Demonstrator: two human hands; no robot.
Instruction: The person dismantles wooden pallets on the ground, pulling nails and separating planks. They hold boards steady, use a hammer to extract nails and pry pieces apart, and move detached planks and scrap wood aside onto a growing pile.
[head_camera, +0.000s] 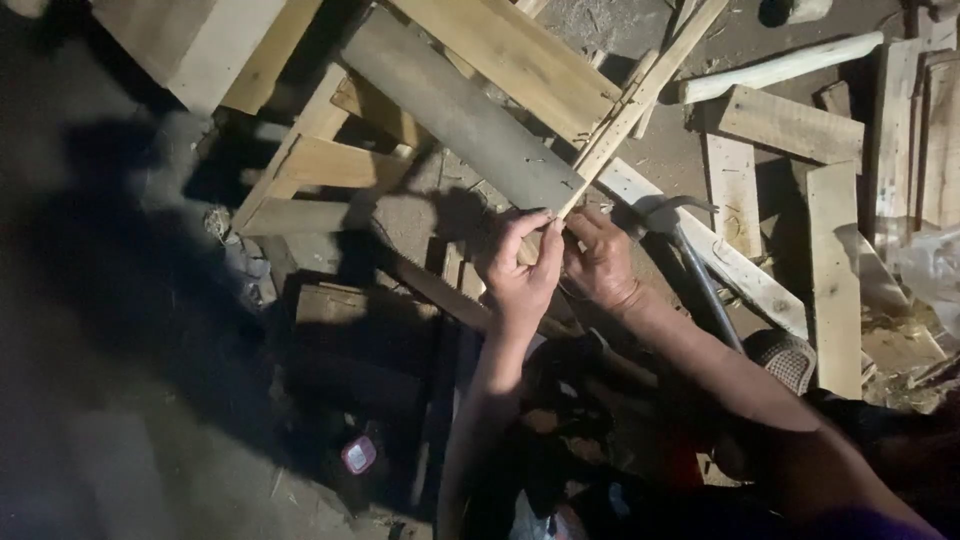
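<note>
Both of my hands meet at the near end of a thin pale wooden strip (640, 100) that slants up to the right. My left hand (520, 270) pinches the strip's end with fingers and thumb. My right hand (600, 262) grips the same end from the right side. A wide grey board (460, 110) lies just left of the strip. A claw hammer (690, 250) with a dark handle lies on the ground right beside my right wrist, its metal head near my knuckles.
Scrap wood covers the dirt floor: light planks (835, 270) at right, a broad pale board (520, 55) at top, a wooden frame (320, 165) at left. A dark box (360, 340) and a small pink-white object (358, 455) sit in shadow below. A shoe (785, 358) shows at right.
</note>
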